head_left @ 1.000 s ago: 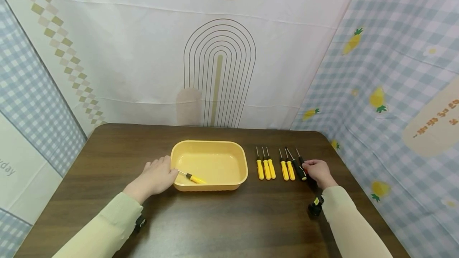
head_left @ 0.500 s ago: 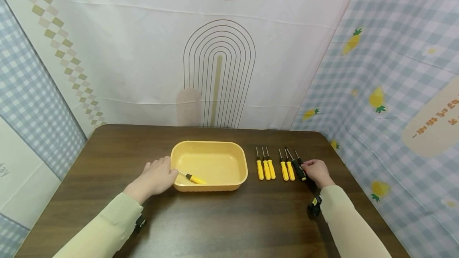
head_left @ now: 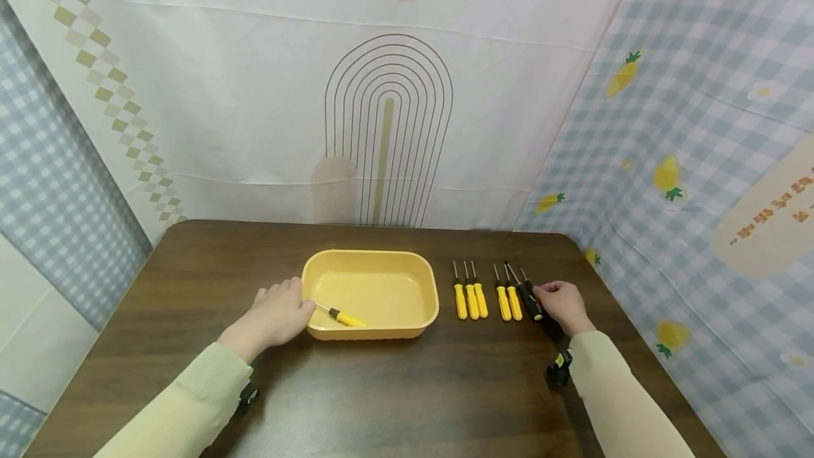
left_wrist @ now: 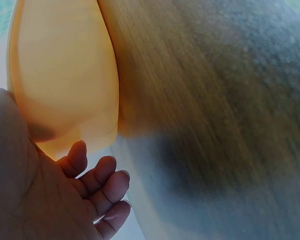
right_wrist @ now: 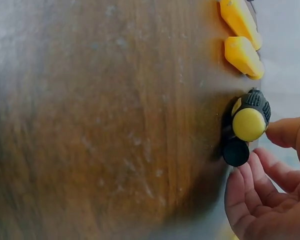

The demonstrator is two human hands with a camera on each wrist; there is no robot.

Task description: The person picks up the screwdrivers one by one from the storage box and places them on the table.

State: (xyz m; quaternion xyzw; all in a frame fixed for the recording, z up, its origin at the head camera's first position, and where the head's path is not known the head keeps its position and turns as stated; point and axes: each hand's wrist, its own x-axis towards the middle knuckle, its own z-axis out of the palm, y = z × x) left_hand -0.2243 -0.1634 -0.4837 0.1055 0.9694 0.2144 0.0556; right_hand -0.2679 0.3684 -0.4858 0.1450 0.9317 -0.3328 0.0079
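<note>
My left hand (head_left: 276, 316) holds the left wall of a yellow plastic tub (head_left: 365, 332), the thumb over its rim. Inside the tub, a yellow-handled screwdriver (head_left: 346, 318) leans toward the left rim. On the right, my right hand (head_left: 562, 306) pinches the dark handle of the rightmost screwdriver (right_wrist: 235, 153), partly hidden by the fingers in the head view. Right beside it lies a thicker black-and-yellow screwdriver (head_left: 529, 302); in the right wrist view their handles touch and my thumb reaches this thicker one. Two yellow screwdrivers (head_left: 504, 304) lie just left of these.
Three more yellow screwdrivers (head_left: 470, 301) lie between the tub and the right-hand group, tips pointing away. The brown wooden table (head_left: 394, 401) ends at a white cloth backdrop (head_left: 254, 112), with a checked cloth (head_left: 668, 196) on the right.
My right hand has shifted slightly left, bringing the rightmost screwdriver up against the thicker black one. My left hand and the tub have stayed in place.
</note>
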